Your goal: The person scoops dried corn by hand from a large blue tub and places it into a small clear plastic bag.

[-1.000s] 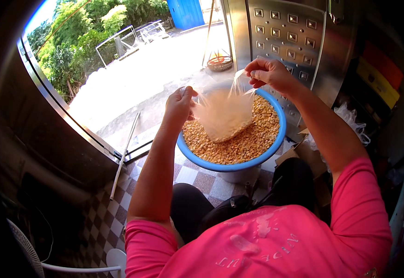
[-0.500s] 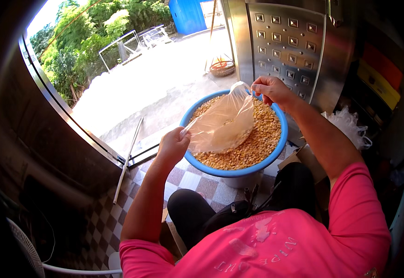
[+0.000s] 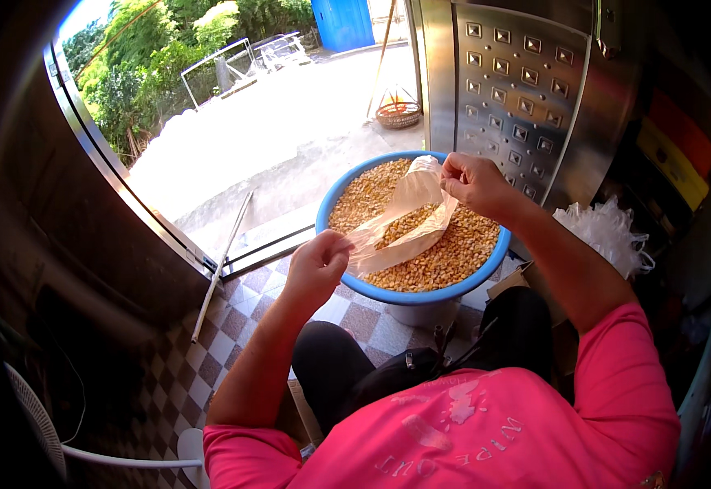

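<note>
Checkered tile floor (image 3: 233, 322) beneath blue basin (image 3: 408, 292), open doorway (image 3: 233, 155)

Single head-worn fisheye view, looking steeply down, close above lap, facing doorway

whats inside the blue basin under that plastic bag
The blue basin is filled with yellow corn kernels. The clear plastic bag, held by the left hand and right hand, partly veils them; the bottom is hidden.

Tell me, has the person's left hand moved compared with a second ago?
Yes. The left hand has come down toward the person, from above the blue basin to its near-left rim, gripping the clear plastic bag.
</note>
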`<control>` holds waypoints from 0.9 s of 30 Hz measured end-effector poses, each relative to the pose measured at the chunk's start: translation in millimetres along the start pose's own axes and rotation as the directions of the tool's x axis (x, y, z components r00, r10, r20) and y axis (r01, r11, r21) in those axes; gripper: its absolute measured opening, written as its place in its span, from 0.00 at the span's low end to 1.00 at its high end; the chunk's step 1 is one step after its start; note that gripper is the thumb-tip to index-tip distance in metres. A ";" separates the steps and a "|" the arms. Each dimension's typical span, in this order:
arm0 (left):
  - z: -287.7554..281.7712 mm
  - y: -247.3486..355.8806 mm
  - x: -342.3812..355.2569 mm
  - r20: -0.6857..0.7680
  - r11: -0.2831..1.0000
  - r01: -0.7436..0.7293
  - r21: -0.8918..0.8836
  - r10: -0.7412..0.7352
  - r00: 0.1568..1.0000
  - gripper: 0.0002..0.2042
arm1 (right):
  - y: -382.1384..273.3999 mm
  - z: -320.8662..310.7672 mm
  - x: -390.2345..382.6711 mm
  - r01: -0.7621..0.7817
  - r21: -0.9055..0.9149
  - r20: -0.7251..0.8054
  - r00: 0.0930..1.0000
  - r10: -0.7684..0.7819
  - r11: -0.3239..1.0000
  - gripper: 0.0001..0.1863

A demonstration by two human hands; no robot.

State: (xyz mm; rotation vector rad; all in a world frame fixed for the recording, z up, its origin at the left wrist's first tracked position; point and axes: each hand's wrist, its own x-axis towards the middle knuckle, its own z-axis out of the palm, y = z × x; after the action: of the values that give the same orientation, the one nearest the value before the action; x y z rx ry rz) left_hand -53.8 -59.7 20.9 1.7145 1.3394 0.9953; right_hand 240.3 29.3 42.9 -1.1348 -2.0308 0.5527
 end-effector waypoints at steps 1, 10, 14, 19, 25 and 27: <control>1.7 -4.2 -2.2 -0.031 0.993 -0.093 0.073 0.096 0.995 0.05 | -0.3 0.8 -3.7 -0.020 0.078 0.005 1.000 0.020 0.997 0.05; -1.0 10.8 14.3 0.135 0.857 0.072 -0.511 -0.003 0.991 0.10 | 4.8 -25.2 12.8 -0.341 0.817 0.248 0.936 0.250 0.465 0.05; -24.9 27.5 68.7 0.045 0.727 0.121 -0.676 -0.123 0.991 0.07 | 2.9 -38.7 51.2 -0.316 0.845 0.169 0.923 0.345 0.432 0.06; -26.9 63.2 98.6 -0.044 0.812 -0.063 -0.580 0.046 0.998 0.07 | -11.4 -56.3 69.6 -0.141 0.860 -0.013 0.955 0.297 0.491 0.07; -10.4 56.4 120.4 0.033 0.908 -0.045 -0.417 0.064 0.997 0.08 | -10.8 -49.8 49.3 -0.191 0.817 0.022 0.953 0.303 0.544 0.07; -5.6 44.1 123.3 0.045 0.851 0.004 -0.525 0.023 0.999 0.08 | -0.5 -40.3 46.5 -0.350 0.776 0.142 0.908 0.395 0.525 0.06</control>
State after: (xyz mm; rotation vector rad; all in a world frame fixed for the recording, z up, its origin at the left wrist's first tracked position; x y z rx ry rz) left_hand -21.3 53.0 79.3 1.3139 0.9083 1.1859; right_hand 255.2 69.5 87.0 -0.9700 -1.1955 1.4603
